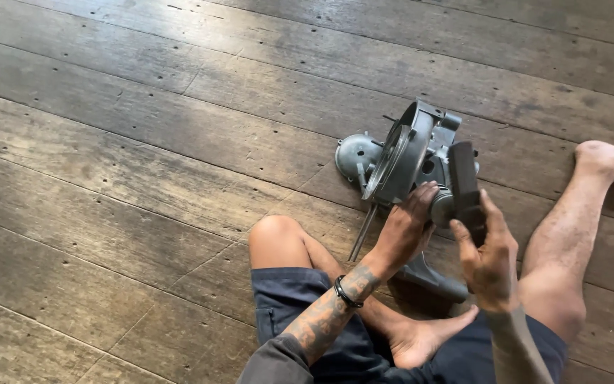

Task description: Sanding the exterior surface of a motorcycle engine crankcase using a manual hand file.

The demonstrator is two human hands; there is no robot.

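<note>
Two hands on one lump of grey metal here. The engine casing (403, 160) stands on edge on the plank floor (122, 163), right of the middle of the view, leaning on the floor just beyond the person's folded legs. Its round, open housing faces left and up; a smaller domed part (355, 153) sticks out at its far left side, and a thin metal rod (362, 233) runs down from its lower edge toward the knee. A stubby grey leg of the casting (431, 279) reaches the floor near the bare foot.

The left hand (406, 227) is curled against the casing's near side, fingers bent and pressing on the metal by a round boss (440, 208); whether it grips or only steadies, I cannot tell. A black band (346, 291) circles that wrist, above a tattooed forearm.

The right hand (490, 259) is closed around a dark, flat block (465, 186), thumb along one side, fingers wrapped behind. The block stands upright, its upper end level with the top half of the casing and its face close against the boss; touching or just short, hard to say.

Around all this: dark blue shorts (286, 299), left knee (273, 235) raised, right leg stretched toward the right edge. Worn, nail-pocked boards run diagonally across the whole view.
</note>
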